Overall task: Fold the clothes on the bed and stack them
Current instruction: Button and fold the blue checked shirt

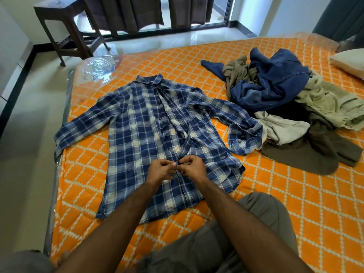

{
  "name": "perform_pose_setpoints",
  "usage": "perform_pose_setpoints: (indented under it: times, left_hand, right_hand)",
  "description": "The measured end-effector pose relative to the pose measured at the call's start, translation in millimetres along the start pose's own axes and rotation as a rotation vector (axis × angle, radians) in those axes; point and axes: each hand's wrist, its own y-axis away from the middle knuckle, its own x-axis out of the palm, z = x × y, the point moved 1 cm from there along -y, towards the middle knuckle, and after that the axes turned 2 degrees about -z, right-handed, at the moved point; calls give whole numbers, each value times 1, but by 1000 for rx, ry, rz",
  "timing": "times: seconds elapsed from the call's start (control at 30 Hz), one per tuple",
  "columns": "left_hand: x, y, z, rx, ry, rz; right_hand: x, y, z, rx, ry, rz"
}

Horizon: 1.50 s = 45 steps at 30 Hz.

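A blue and white plaid shirt [149, 134] lies spread front-up on the bed [295, 203], collar toward the far edge and hem toward the person. Its left-hand sleeve stretches out flat toward the bed's side, while the other sleeve bends back on itself, its cuff bunched just beside the heap of other clothes.

Both hands meet at the shirt's front placket, low down near the hem. The left hand [160, 171] has its fingers curled in, pinching the edge of the fabric; the right hand [192, 167] does the same from the other side, thumb and fingertips closed on the placket, so that the two hands touch each other over the button line (whether a button sits between the fingers is too small to tell). Above the hands the front hangs partly open in a dark gap; higher up it lies closed.

To the right, well apart from the hands, sits an unfolded pile of clothes [291, 107]: a navy garment [275, 83] on top, pale olive pieces around it, a cream piece and a dark brown one spilling toward the near side. A pillow [348, 61] rests at the bed's far right corner.

The bed wears an orange cover with a white diamond pattern. Beyond it, on the pale floor, stands a dark wooden table [63, 26] near dark curtains [128, 12] at a window.
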Motion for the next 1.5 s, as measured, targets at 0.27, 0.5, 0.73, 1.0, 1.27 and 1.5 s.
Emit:
perform_pose_setpoints:
  times: [0.27, 0.5, 0.73, 1.0, 1.27, 1.5]
  left_hand:
    - [7, -7, -4, 29, -175, -78]
    - [10, -7, -3, 119, -369, -102]
    - [-7, -15, -19, 173, -542, 31]
    - [-12, -56, -60, 342, -711, -13]
    - [-7, -64, -35, 299, -635, -79]
    - [-16, -65, -32, 112, -370, -151]
  right_hand:
    - [1, -1, -5, 25, -21, -53]
    - [-1, 1, -6, 62, -104, -31]
    - [-22, -9, 13, 22, -77, -24]
    - [-12, -50, 65, -176, 431, -81]
    - [4, -55, 43, -153, 725, -90]
    - [-11, -56, 43, -57, 212, -20]
